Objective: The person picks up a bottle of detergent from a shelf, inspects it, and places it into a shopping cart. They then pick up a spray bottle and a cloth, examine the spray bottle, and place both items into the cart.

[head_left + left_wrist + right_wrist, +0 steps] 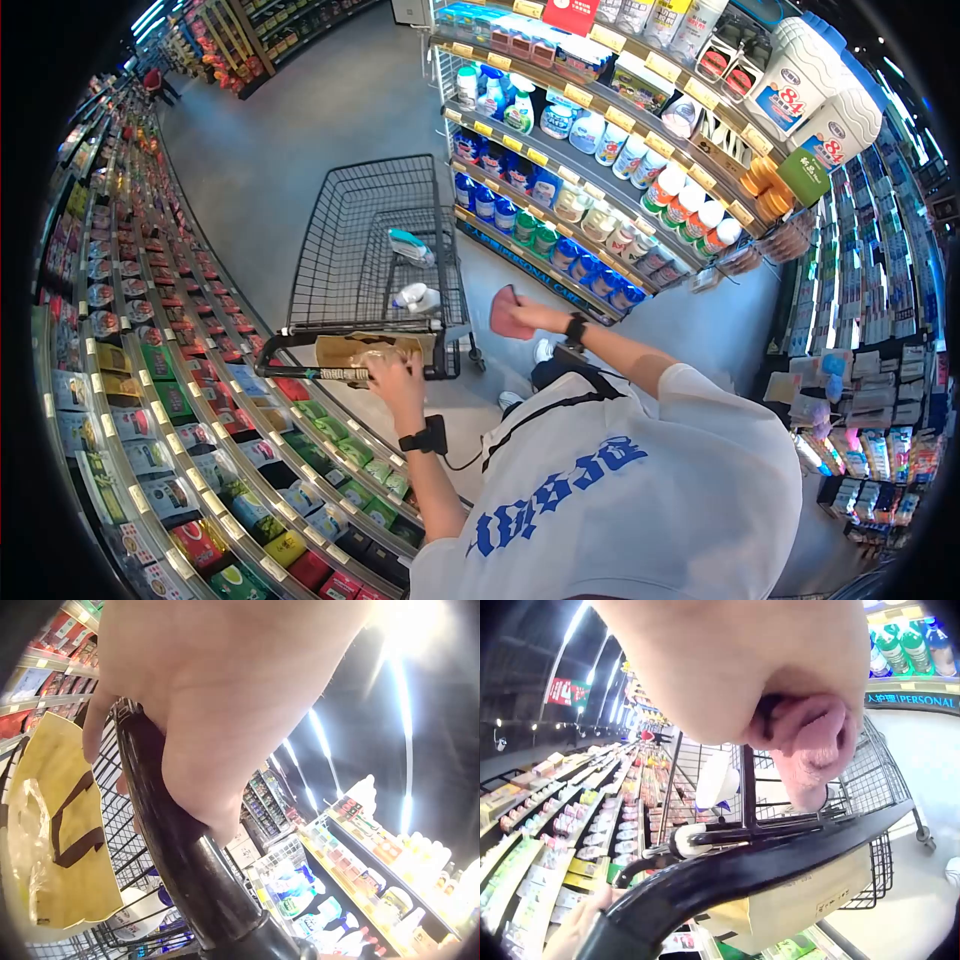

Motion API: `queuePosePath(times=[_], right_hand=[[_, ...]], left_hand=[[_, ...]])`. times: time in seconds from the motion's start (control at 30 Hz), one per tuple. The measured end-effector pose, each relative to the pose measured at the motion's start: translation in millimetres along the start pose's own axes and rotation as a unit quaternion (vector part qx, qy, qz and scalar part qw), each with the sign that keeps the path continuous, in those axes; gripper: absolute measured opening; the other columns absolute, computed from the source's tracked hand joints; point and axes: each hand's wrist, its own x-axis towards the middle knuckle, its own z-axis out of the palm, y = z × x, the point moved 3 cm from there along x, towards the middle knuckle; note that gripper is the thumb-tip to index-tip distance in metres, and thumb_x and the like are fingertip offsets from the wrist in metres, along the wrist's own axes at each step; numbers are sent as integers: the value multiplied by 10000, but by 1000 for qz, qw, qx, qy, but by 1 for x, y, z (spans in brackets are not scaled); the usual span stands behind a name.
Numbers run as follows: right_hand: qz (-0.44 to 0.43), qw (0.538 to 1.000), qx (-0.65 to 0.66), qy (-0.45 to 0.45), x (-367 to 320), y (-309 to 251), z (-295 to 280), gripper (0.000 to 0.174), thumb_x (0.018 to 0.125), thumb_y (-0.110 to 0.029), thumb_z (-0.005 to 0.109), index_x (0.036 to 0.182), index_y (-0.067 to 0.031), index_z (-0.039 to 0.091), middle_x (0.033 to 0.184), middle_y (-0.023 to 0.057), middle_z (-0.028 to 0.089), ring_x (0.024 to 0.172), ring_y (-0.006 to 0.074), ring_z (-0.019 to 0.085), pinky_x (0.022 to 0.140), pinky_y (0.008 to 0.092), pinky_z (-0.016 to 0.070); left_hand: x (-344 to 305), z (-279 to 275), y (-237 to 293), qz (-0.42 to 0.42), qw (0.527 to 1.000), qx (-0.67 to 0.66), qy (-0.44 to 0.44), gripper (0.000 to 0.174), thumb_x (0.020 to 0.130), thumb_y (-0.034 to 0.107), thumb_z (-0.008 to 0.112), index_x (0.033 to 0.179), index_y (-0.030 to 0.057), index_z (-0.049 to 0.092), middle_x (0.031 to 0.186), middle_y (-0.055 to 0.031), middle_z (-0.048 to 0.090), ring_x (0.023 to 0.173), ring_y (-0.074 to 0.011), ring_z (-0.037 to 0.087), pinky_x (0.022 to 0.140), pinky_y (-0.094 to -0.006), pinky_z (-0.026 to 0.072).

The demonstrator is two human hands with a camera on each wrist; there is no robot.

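A black wire shopping cart (pixel 350 215) stands ahead, with a white bottle with a teal part (pixel 408 246) and another white bottle (pixel 417 298) in its basket. My left hand (pixel 397 382) is on the cart handle (pixel 176 840); in the left wrist view the fingers and thumb of this hand (pixel 217 697) curl round the black grip. Off the cart's right side, my right hand (pixel 545 318) holds a crumpled pink cloth (pixel 510 312), bunched in the fingers of that hand (pixel 742 675) in the right wrist view. A brown paper bag (pixel 67 817) lies near the handle.
Shelves of packets (pixel 150 400) run along the left. On the right stands a lit shelf unit (pixel 590 170) of spray bottles and tubs, its lower edge near the cart. Grey floor (pixel 270 110) stretches beyond the cart, with a distant person (pixel 157 84) at the upper left.
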Motion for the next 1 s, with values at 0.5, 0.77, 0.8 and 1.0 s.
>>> queuePosePath(times=[0.5, 0.77, 0.8, 1.0], right_hand=[[54, 973, 92, 205, -94, -34, -122, 534, 1007, -481, 546, 1231, 0, 605, 1035, 63, 673, 924, 137, 612, 800, 300, 506], [20, 977, 137, 163, -41, -45, -199, 520, 998, -493, 555, 1226, -29, 607, 977, 52, 670, 853, 114, 601, 717, 282, 511], [-30, 975, 147, 161, -34, -42, -212, 533, 994, -501, 557, 1235, -29, 603, 986, 52, 668, 857, 113, 601, 715, 283, 513], [29, 973, 154, 172, -40, -70, -283, 496, 1022, -468, 514, 1220, -21, 593, 957, 49, 661, 829, 103, 607, 679, 269, 512]], left_hand=[[79, 50, 87, 43, 994, 54, -84, 604, 935, 317, 604, 1393, -42, 446, 1315, -230, 593, 1327, -391, 471, 1178, -551, 176], [143, 90, 65, 30, 992, 113, -39, 446, 908, 226, 611, 1327, 89, 544, 1138, -155, 702, 1098, -369, 626, 1146, -551, 227], [150, 87, 71, 17, 992, 112, -47, 445, 909, 230, 617, 1322, 81, 548, 1121, -161, 706, 1097, -370, 628, 1150, -547, 226], [193, 98, 62, -47, 987, 138, -60, 438, 888, 226, 651, 1290, 73, 570, 1099, -189, 712, 1099, -368, 637, 1156, -538, 240]])
